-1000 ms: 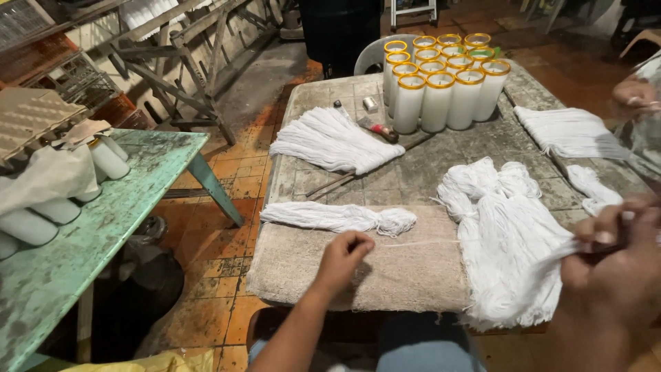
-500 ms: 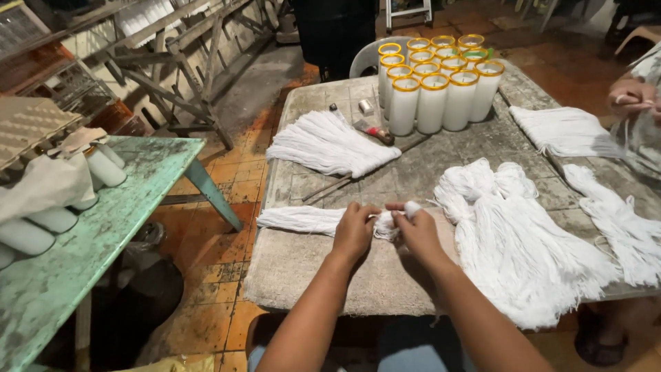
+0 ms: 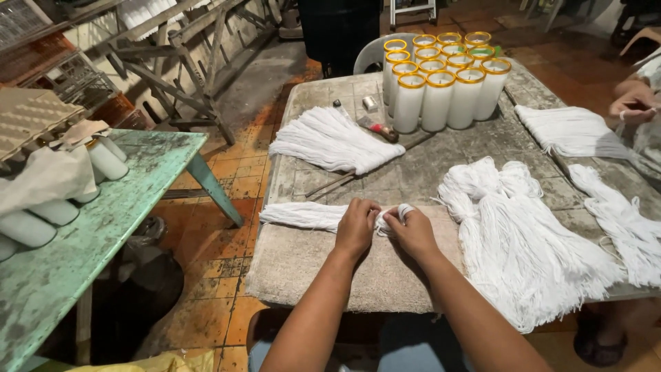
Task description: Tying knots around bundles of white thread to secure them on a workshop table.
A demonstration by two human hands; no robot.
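Both hands meet at one end of a small bundle of white cotton strands (image 3: 303,215), which lies flat on a beige cloth mat (image 3: 310,265) at the near edge of the desk (image 3: 441,155). The left hand (image 3: 356,227) has its grip closed down on the bundle, seemingly pinning it, while the right hand (image 3: 413,231) pinches the looped end between fingertips, likely to keep the strands gathered. A large heap of white strands (image 3: 523,234) lies just right of the hands, and a fanned bundle (image 3: 334,141) sits farther back. Glass candles with yellow rims (image 3: 444,83) stand clustered at the far side. Another person's hand (image 3: 630,103) works at the right edge. The desk is worn grey; a chipped green table (image 3: 103,227) stands left, above orange floor tiles (image 3: 220,241).
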